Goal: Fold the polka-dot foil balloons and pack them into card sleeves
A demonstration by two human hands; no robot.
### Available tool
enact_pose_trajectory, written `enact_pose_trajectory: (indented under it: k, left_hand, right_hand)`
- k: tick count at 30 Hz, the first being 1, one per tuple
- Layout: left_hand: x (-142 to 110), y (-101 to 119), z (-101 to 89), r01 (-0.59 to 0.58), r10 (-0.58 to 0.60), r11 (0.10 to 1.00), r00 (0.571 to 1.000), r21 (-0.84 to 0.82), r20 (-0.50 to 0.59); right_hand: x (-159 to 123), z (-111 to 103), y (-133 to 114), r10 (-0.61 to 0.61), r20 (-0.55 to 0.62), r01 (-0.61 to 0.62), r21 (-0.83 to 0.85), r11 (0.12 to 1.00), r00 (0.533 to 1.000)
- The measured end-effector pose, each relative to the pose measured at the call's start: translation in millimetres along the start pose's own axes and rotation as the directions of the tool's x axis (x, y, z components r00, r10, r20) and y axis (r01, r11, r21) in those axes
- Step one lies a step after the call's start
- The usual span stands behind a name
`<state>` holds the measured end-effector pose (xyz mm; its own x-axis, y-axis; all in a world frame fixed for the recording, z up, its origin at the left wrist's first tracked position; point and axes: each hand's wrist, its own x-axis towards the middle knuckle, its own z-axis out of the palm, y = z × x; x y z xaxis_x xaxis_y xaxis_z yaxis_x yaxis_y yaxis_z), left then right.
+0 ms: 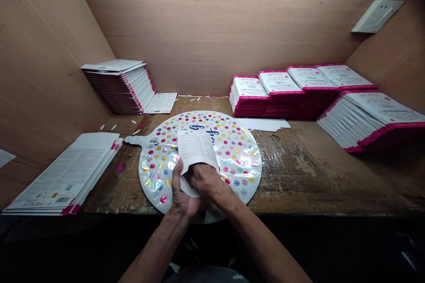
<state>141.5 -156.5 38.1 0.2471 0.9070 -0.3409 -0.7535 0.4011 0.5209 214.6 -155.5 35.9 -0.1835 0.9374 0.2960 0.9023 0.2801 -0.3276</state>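
A round foil balloon (pixel 229 159) with multicoloured dots and blue script lies flat on the workbench, its tail pointing left. Over its middle stands a folded white printed card (pixel 195 149), open like a sleeve. My left hand (pixel 183 196) grips the card's lower left edge. My right hand (pixel 206 180) is pushed into the card's open end, with the fingers hidden inside it. Both hands rest just above the balloon's near edge, and the balloon's lower part is hidden beneath them.
Stacks of pink-edged packaged cards (pixel 282 90) stand along the right side. A stack of white printed sheets (pixel 66 174) lies at the left, and another stack (pixel 122 86) stands at the back left. Plywood panels (pixel 199 22) enclose the scratched, tape-marked bench on three sides.
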Motion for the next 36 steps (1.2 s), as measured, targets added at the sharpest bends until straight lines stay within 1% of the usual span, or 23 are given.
enact_pose_trajectory:
  k: [2, 3, 4, 5, 6, 7, 8, 9, 10, 11, 12, 13, 14, 15, 17, 18, 20, 22, 24, 26, 29, 33, 36]
  left_hand:
    - [1.7, 16.7, -6.2, -0.02, 0.024, 0.997, 0.998, 0.071, -0.055]
    - [1.4, 26.7, -11.2, -0.006, 0.017, 0.986, 0.998, 0.167, -0.061]
    - [0.2, 37.2, -16.6, 0.028, -0.01, 0.95, 0.998, 0.312, -0.06]
    - [-1.5, 47.9, -21.8, 0.074, -0.043, 0.863, 0.996, 0.499, -0.073]
    - [-3.1, 57.9, -25.9, 0.114, -0.052, 0.703, 0.993, 0.702, -0.109]
    - [-4.1, 66.8, -28.5, 0.142, -0.004, 0.469, 0.987, 0.872, -0.158]
    - [-4.0, 73.6, -29.1, 0.156, 0.113, 0.195, 0.977, 0.968, -0.18]
    - [-2.3, 77.7, -27.8, 0.156, 0.263, -0.066, 0.955, 0.985, -0.134]
    - [1.1, 78.6, -25.1, 0.132, 0.393, -0.277, 0.92, 0.952, -0.014]
    - [6.1, 76.2, -21.4, 0.065, 0.454, -0.429, 0.878, 0.901, 0.153]
    - [12.4, 70.7, -17.6, -0.049, 0.435, -0.535, 0.84, 0.843, 0.325]
    - [19.4, 62.6, -14.4, -0.189, 0.349, -0.606, 0.809, 0.773, 0.472]
    - [26.2, 52.7, -12.4, -0.331, 0.222, -0.643, 0.783, 0.69, 0.582]
    - [32.3, 41.9, -11.6, -0.445, 0.086, -0.656, 0.759, 0.61, 0.646]
    - [39.5, 21.2, -13.9, -0.573, -0.118, -0.646, 0.727, 0.504, 0.676]
    - [40.3, 12.7, -16.4, -0.603, -0.171, -0.636, 0.718, 0.481, 0.674]
    - [37.5, 1.8, -21.7, -0.634, -0.206, -0.609, 0.707, 0.476, 0.677]
    - [32.4, -1.3, -26.1, -0.647, -0.217, -0.583, 0.707, 0.491, 0.673]
    - [28.9, 0.6, -28.8, -0.65, -0.223, -0.563, 0.714, 0.51, 0.664]
    - [28.0, 4.5, -30.7, -0.655, -0.233, -0.547, 0.717, 0.521, 0.657]
    - [29.0, 9.6, -32.9, -0.666, -0.247, -0.53, 0.714, 0.525, 0.656]
    - [29.8, 13.5, -35.2, -0.682, -0.264, -0.499, 0.707, 0.534, 0.656]
    - [31.8, 16.5, -37.5, -0.699, -0.265, -0.472, 0.694, 0.538, 0.669]
  right_hand:
    - [-19.2, -8.8, -4.2, -0.141, -0.027, 0.141, -0.008, 0.99, 0.99]
    - [-33.2, -11.4, -5.7, -0.239, -0.069, 0.238, -0.016, 0.971, 0.969]
    - [-48.9, -12.6, -6.2, -0.33, -0.129, 0.33, -0.021, 0.944, 0.935]
    - [-64.9, -12.4, -5.5, -0.384, -0.184, 0.388, -0.016, 0.921, 0.905]
    - [-79.9, -11.0, -3.8, -0.403, -0.226, 0.413, -0.006, 0.911, 0.887]
    - [-93.1, -9.2, -1.5, -0.405, -0.251, 0.421, 0.011, 0.907, 0.879]
    - [-103.7, -7.5, 1.4, -0.396, -0.26, 0.417, 0.03, 0.908, 0.881]
    - [-111.3, -6.6, 4.4, -0.388, -0.259, 0.414, 0.052, 0.909, 0.885]
    - [-116.0, -7.1, 7.6, -0.387, -0.256, 0.418, 0.078, 0.905, 0.886]
    - [-118.0, -9.2, 11.0, -0.392, -0.264, 0.431, 0.105, 0.896, 0.881]
    - [-117.7, -12.9, 14.8, -0.394, -0.284, 0.441, 0.124, 0.889, 0.874]
    - [-115.6, -17.8, 19.1, -0.383, -0.307, 0.437, 0.129, 0.89, 0.871]
    - [-112.3, -23.4, 24.1, -0.361, -0.333, 0.418, 0.115, 0.901, 0.871]
    - [-108.4, -29.0, 29.9, -0.333, -0.357, 0.384, 0.081, 0.92, 0.873]
    - [-100.9, -37.5, 42.6, -0.285, -0.353, 0.299, -0.015, 0.954, 0.891]
    - [-98.1, -39.5, 48.9, -0.266, -0.325, 0.262, -0.059, 0.963, 0.907]
    - [-95.5, -38.7, 59.3, -0.247, -0.234, 0.226, -0.113, 0.968, 0.94]
    - [-95.8, -33.6, 65.1, -0.239, -0.141, 0.221, -0.131, 0.966, 0.961]
    - [-96.7, -28.2, 66.6, -0.225, -0.094, 0.211, -0.141, 0.967, 0.97]
    - [-96.0, -25.1, 66.2, -0.222, -0.076, 0.209, -0.15, 0.966, 0.972]
    - [-91.0, -24.8, 66.6, -0.275, -0.037, 0.265, -0.168, 0.95, 0.961]
    - [-82.8, -26.5, 70.2, -0.379, -0.016, 0.371, -0.17, 0.913, 0.925]
    - [-77.4, -25.0, 70.5, -0.406, 0.019, 0.402, -0.18, 0.898, 0.914]
